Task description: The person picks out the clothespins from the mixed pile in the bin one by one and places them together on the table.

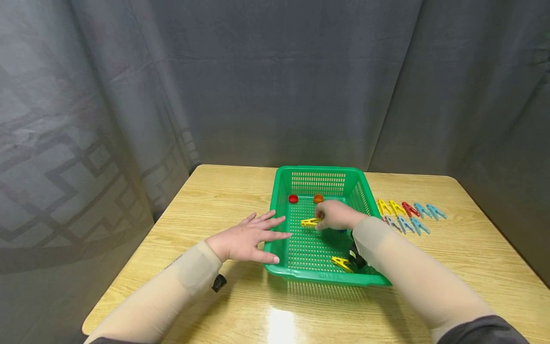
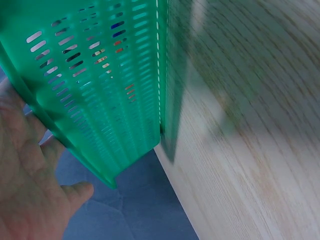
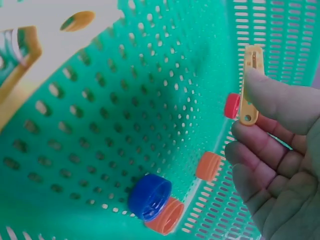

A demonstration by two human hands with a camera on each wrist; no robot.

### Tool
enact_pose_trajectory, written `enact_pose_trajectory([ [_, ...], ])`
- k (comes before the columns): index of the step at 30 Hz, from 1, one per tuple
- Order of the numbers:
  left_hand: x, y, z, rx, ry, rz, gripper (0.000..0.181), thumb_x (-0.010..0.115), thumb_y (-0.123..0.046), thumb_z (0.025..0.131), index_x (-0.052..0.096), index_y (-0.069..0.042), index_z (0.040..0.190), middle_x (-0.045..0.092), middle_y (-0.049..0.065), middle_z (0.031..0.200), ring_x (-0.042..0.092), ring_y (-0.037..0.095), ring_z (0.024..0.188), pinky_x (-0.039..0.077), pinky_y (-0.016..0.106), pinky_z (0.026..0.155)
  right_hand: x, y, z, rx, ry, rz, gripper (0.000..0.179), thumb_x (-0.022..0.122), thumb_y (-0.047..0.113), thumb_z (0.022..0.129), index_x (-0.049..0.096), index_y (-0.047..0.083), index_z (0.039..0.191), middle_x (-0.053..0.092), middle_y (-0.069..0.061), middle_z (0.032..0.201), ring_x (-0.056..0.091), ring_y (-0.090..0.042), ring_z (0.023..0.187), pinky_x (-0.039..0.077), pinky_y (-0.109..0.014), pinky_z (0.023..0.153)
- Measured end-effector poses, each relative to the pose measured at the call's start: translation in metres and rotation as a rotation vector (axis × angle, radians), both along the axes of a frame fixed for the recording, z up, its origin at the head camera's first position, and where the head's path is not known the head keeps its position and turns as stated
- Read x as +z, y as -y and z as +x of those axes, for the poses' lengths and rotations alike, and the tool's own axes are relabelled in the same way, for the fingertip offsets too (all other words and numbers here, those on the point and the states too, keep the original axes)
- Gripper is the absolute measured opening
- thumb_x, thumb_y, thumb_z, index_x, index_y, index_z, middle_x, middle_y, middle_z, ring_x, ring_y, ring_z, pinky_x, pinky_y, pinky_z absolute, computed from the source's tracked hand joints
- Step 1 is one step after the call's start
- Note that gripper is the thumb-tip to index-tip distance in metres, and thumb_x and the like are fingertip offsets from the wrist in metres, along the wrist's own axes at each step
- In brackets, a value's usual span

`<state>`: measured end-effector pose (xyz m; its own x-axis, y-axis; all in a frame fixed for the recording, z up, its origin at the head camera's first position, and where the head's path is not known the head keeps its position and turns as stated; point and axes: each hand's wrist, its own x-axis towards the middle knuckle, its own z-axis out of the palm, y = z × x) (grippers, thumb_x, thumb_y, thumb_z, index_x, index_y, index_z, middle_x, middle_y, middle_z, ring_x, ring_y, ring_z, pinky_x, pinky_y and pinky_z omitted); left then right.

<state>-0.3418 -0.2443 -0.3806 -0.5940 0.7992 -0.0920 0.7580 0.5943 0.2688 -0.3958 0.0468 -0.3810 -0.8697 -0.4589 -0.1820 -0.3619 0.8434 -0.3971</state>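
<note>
A green plastic basket [image 1: 318, 274] with slotted walls stands on the table. My left hand [image 1: 251, 239] lies with spread, straight fingers over its left rim; the left wrist view shows that palm [image 2: 30, 185] beside the rim. Inside the basket my right hand [image 1: 339, 215] pinches a yellow clothespin [image 1: 310, 222] between thumb and fingers, as the right wrist view also shows. Another yellow clothespin [image 1: 342, 263] lies near the basket's front right. Red [image 1: 293, 198] and orange [image 1: 318, 198] bottle caps sit toward the back. A blue cap [image 3: 149, 197] touches another orange cap [image 3: 167, 217].
Right of the basket, several clothespins lie in two rows on the wooden table [image 1: 464, 258], among them yellow [image 1: 396, 207], red [image 1: 410, 209] and light blue [image 1: 436, 211] ones. Grey curtains [image 1: 275, 95] hang behind and at both sides of the table.
</note>
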Motion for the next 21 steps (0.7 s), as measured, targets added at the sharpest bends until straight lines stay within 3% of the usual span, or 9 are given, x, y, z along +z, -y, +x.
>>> enact_pose_trajectory([
  [10, 0.0, 0.0, 0.001, 0.0, -0.002, 0.004, 0.068, 0.045, -0.072, 0.087, 0.035, -0.043, 0.147, 0.009, -0.012, 0.16, -0.003, 0.015, 0.147, 0.006, 0.057, 0.113, 0.011, -0.001, 0.001, -0.023, -0.038, -0.131, 0.029, 0.075, 0.023, 0.085, 0.068, 0.006, 0.108, 0.066, -0.005, 0.101, 0.06, -0.021, 0.09, 0.051, -0.041, 0.08],
  [21, 0.001, 0.0, 0.0, -0.008, 0.002, 0.0, 0.068, 0.043, -0.073, 0.087, 0.034, -0.043, 0.147, 0.01, -0.009, 0.161, -0.003, 0.015, 0.147, 0.005, 0.058, 0.113, 0.033, -0.006, 0.005, -0.056, -0.079, -0.158, 0.032, 0.073, 0.025, 0.087, 0.067, 0.007, 0.113, 0.066, -0.005, 0.107, 0.061, -0.021, 0.095, 0.05, -0.042, 0.084],
])
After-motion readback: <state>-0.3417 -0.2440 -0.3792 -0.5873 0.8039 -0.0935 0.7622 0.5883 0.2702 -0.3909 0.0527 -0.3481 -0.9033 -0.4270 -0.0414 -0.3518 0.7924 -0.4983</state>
